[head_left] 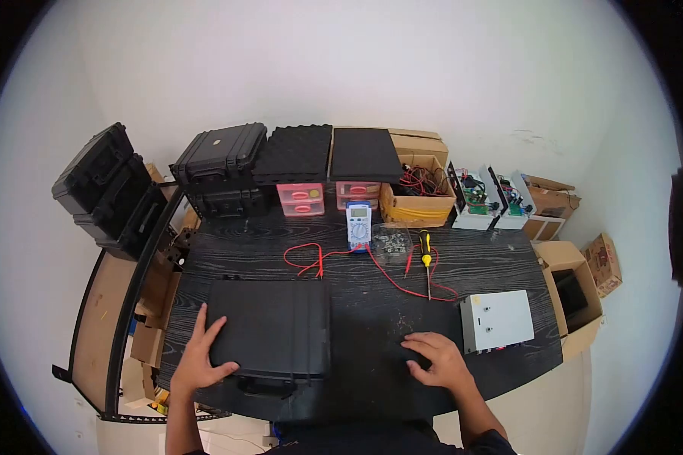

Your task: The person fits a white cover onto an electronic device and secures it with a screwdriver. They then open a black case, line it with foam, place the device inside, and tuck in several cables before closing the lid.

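Note:
A closed black hard case [269, 326] lies flat at the front left of the black table, its handle toward me. My left hand [197, 360] rests at the case's left edge, thumb and fingers spread, thumb over the lid's near corner. Over the table to the right of the case is my right hand [439, 360], fingers loosely bent and apart, holding nothing. Right of that hand sits a white metal box [501, 320]. Behind it lies a yellow and black screwdriver [426, 254], and a blue and white multimeter [359, 226] with red test leads stands farther back.
Small screws lie in a clear tray [392, 244]. Along the back are black cases [220, 159], foam sheets [366, 154] over pink drawers [302, 199], a cardboard box of cables [419, 193] and open circuit-board units [478, 201]. A metal rack [129, 311] borders the left; an open carton [577, 292] stands right.

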`<action>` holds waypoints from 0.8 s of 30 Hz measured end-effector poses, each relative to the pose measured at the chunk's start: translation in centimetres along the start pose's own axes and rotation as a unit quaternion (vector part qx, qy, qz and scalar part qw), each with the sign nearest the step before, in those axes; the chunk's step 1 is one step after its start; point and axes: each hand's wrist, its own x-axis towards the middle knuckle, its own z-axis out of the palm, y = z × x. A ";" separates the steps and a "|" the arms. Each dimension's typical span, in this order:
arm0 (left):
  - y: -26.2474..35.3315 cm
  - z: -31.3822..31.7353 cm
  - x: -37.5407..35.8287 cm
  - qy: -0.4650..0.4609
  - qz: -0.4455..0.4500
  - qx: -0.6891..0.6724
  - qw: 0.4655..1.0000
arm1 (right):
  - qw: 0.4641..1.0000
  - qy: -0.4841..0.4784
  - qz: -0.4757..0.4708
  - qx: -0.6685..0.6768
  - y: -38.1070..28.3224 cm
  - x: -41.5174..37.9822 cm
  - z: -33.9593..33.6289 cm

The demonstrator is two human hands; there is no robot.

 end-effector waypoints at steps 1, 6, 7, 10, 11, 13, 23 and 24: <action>0.6 0.8 0.3 -0.009 0.015 -0.012 1.000 | 1.000 -0.004 -0.016 0.002 -0.4 0.1 -0.2; 3.3 4.2 1.9 -0.075 0.078 -0.071 0.992 | 0.996 -0.046 -0.072 0.015 -4.3 1.1 -0.6; 3.8 4.9 2.3 -0.089 0.092 -0.081 0.988 | 0.995 -0.052 -0.084 0.015 -4.9 1.3 -0.6; 6.2 7.0 3.2 -0.136 0.131 -0.089 0.978 | 0.989 -0.113 -0.086 -0.041 -5.4 0.6 0.1; 6.9 7.7 3.4 -0.149 0.145 -0.072 0.976 | 0.986 -0.128 -0.088 -0.064 -5.6 0.5 0.1; 7.3 9.5 4.1 -0.137 0.166 -0.097 0.972 | 0.971 -0.175 -0.053 -0.153 -6.1 0.6 -0.2; 4.5 14.0 6.1 -0.022 0.357 -0.071 0.931 | 0.941 -0.131 -0.023 -0.312 -4.4 0.3 1.9; 4.7 13.9 5.9 -0.015 0.361 -0.072 0.930 | 0.939 -0.125 -0.027 -0.320 -4.5 0.4 2.0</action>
